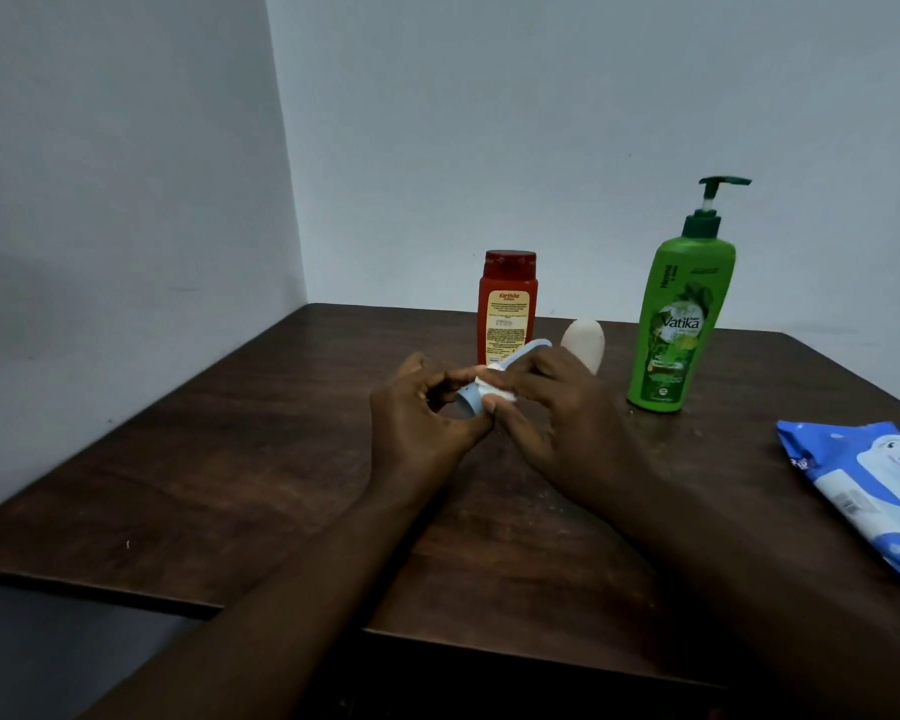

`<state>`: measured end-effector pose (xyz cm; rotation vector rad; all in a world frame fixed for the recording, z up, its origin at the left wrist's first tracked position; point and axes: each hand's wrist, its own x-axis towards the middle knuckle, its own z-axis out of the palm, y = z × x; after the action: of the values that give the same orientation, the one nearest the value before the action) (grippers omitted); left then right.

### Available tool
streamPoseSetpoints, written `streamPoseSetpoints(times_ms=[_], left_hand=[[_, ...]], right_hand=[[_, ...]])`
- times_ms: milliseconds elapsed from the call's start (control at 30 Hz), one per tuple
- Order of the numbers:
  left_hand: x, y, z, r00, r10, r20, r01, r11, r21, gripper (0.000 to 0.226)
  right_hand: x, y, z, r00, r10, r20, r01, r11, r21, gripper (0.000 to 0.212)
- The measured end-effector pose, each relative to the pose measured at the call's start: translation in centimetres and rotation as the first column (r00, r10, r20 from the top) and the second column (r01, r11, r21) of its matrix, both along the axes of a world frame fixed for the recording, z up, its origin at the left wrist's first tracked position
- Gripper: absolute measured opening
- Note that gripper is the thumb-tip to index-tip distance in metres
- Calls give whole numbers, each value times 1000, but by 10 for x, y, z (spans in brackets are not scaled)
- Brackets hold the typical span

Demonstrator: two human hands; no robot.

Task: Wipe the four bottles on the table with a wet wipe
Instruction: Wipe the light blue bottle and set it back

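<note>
Above the middle of the dark wooden table (230, 459), my left hand (427, 413) grips the lower end of a small light-blue bottle (471, 400) that lies tilted. My right hand (546, 402) pinches a white wet wipe (497, 389) against that bottle's side. Behind the hands a red bottle (507, 304) with a red cap stands upright. A small white bottle (585, 340) stands to its right, partly hidden by my right hand. A tall green pump bottle (679, 314) stands further right.
A blue and white pack of wet wipes (863, 485) lies at the table's right edge. Two plain walls meet in a corner behind the table's far left. The table's front edge runs below my forearms.
</note>
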<state>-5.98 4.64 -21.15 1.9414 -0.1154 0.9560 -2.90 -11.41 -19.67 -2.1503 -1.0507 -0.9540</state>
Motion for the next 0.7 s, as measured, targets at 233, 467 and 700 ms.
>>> streamPoseSetpoints(times_ms=[233,467,700], left_hand=[[-2,1,2,998,11,57,-16,996,84,39],[-4,-1,3,996,-36,87,23,989,145,45],[0,-3,3,992,-72,106,60,992,115,46]], right_hand=[[13,-11,2,997,-69,-25,72,987,146,26],[34,-31,4,888,22,-459,192,889,416,24],[30,-28,4,727,342,-596,185,738,649,21]])
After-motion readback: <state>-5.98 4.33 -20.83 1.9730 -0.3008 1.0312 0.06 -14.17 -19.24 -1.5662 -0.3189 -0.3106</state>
